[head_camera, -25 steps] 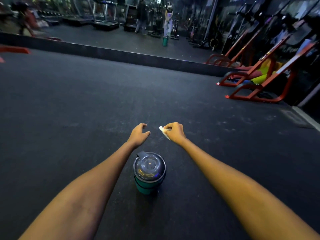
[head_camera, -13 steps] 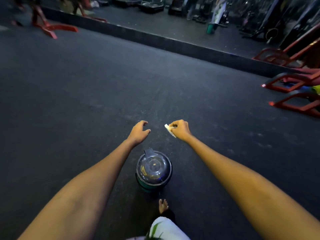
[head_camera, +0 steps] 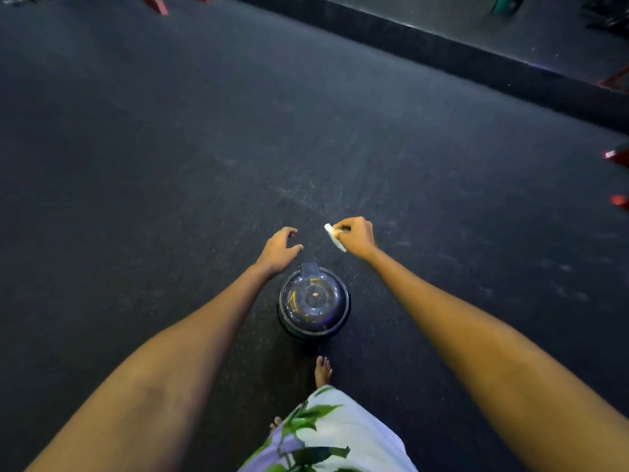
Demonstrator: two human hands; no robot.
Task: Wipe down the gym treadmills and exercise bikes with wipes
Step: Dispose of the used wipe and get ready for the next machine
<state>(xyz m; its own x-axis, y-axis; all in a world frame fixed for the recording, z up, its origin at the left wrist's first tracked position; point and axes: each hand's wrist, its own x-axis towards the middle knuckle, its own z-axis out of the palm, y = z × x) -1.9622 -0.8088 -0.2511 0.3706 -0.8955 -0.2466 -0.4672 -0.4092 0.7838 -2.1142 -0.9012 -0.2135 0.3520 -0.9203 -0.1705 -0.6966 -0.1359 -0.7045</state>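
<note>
Two hands above a domed canister (head_camera: 313, 303): right hand (head_camera: 355, 237) pinches wipe (head_camera: 333, 235), left hand (head_camera: 279, 251) loose, empty.

No legible text, label, brand, number or sign in view. The tub lid (head_camera: 313, 298) carries faint yellow marks, too small and blurred to read. The red equipment (head_camera: 617, 155) at the right edge shows no readable marking.

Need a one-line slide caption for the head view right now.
Right hand pinches a small white wipe; left hand hovers empty above the round clear-lidded canister on dark gym floor.
</note>
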